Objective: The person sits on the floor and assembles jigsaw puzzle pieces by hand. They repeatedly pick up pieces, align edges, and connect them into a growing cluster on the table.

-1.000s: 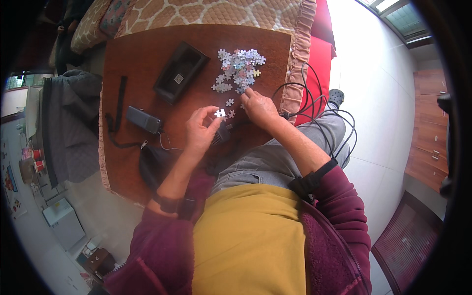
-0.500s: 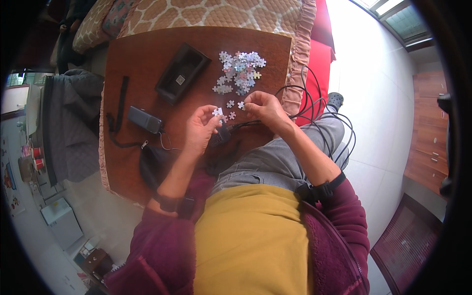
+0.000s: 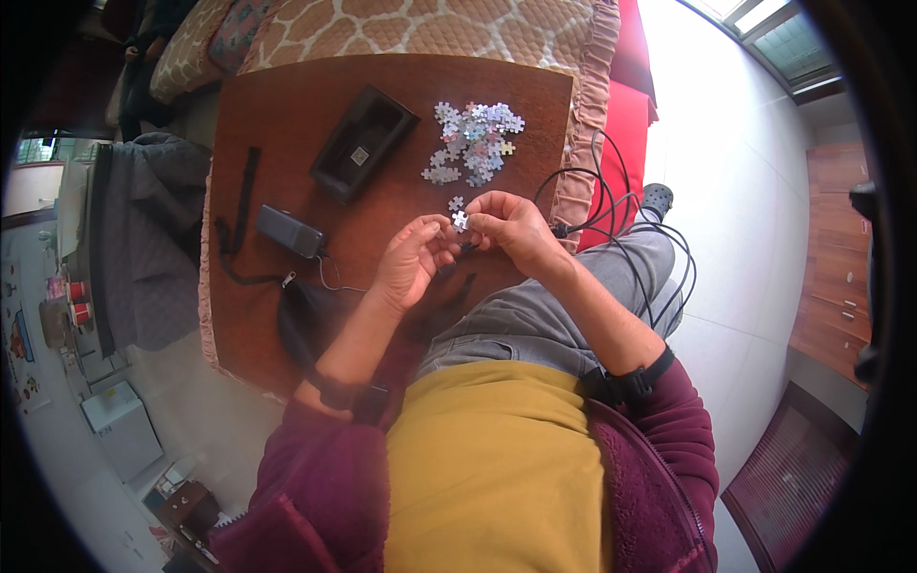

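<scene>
My left hand [image 3: 413, 260] and my right hand [image 3: 511, 227] meet over the brown table [image 3: 287, 134], fingertips together on a small pale jigsaw piece [image 3: 460, 221]. Another loose piece [image 3: 457, 202] lies on the table just beyond my fingers. Further away sits a pile of several pale puzzle pieces [image 3: 473, 143]. Whether each hand holds its own piece or both pinch one, I cannot tell.
A black open box [image 3: 363, 143] lies left of the pile. A black power adapter [image 3: 289, 231] with a strap [image 3: 244, 191] and cord sits at the table's left. Black cables [image 3: 611, 220] loop over my right knee. A patterned cushion [image 3: 411, 29] borders the far edge.
My right hand has drawn back from the table near the pile and come together with my left hand, which kept its piece raised; both now pinch at one spot.
</scene>
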The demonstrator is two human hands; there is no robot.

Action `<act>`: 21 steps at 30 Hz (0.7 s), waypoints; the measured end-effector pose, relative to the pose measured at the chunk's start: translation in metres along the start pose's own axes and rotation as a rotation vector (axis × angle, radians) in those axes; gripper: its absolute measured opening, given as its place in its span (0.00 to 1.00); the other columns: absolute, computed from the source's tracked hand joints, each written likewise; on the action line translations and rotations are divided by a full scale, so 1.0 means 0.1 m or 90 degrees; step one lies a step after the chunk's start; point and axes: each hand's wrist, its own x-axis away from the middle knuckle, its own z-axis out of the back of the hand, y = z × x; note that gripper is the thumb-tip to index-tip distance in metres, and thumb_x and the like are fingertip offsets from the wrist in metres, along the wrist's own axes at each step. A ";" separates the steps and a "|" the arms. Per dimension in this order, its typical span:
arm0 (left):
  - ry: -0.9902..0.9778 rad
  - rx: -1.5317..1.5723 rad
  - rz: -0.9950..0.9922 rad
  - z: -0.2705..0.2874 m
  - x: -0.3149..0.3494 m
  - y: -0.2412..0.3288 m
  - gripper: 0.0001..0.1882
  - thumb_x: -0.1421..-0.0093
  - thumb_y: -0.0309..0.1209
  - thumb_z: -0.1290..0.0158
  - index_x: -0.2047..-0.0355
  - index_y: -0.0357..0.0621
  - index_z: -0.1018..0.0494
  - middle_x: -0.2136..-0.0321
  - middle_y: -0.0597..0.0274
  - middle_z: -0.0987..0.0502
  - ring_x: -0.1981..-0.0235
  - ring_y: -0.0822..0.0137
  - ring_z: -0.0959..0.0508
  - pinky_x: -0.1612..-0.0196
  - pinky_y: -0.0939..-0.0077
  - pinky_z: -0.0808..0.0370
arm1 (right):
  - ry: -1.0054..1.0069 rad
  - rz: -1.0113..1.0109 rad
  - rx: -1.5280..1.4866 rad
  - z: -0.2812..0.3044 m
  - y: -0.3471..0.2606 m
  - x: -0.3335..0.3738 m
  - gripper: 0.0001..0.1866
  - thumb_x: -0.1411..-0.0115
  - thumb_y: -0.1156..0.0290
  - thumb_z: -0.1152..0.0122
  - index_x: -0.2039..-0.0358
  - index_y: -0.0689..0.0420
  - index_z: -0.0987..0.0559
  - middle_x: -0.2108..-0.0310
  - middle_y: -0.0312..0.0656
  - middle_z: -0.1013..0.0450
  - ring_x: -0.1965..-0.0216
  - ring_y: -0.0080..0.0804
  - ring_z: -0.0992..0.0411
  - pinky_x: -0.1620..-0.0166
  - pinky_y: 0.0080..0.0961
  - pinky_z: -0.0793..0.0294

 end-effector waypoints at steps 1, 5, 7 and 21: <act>0.004 -0.012 -0.004 -0.01 0.00 0.00 0.10 0.35 0.33 0.49 0.58 0.41 0.28 0.66 0.61 0.23 0.67 0.69 0.23 0.64 0.79 0.25 | 0.009 0.004 0.020 -0.01 0.01 0.00 0.05 0.40 0.75 0.39 0.63 0.60 0.24 0.71 0.32 0.27 0.74 0.16 0.31 0.68 0.15 0.29; 0.043 -0.062 -0.001 -0.02 -0.01 -0.06 0.11 0.34 0.37 0.48 0.61 0.42 0.28 0.69 0.63 0.23 0.71 0.71 0.24 0.68 0.81 0.27 | 0.029 0.022 0.084 -0.07 0.07 -0.01 0.05 0.41 0.76 0.40 0.64 0.61 0.24 0.73 0.33 0.27 0.74 0.17 0.31 0.70 0.16 0.29; 0.054 -0.085 0.000 -0.01 -0.03 -0.09 0.10 0.34 0.36 0.48 0.61 0.42 0.28 0.70 0.64 0.24 0.72 0.72 0.24 0.70 0.83 0.28 | 0.028 0.023 0.115 -0.09 0.11 -0.02 0.05 0.42 0.76 0.40 0.65 0.62 0.24 0.74 0.33 0.27 0.75 0.17 0.31 0.71 0.17 0.29; 0.254 -0.284 -0.262 0.48 -0.54 0.91 0.06 0.36 0.30 0.46 0.64 0.39 0.27 0.71 0.64 0.23 0.73 0.74 0.23 0.69 0.83 0.27 | 0.104 0.031 0.355 0.25 0.32 -0.06 0.07 0.41 0.75 0.42 0.64 0.64 0.23 0.73 0.36 0.25 0.73 0.20 0.26 0.69 0.21 0.26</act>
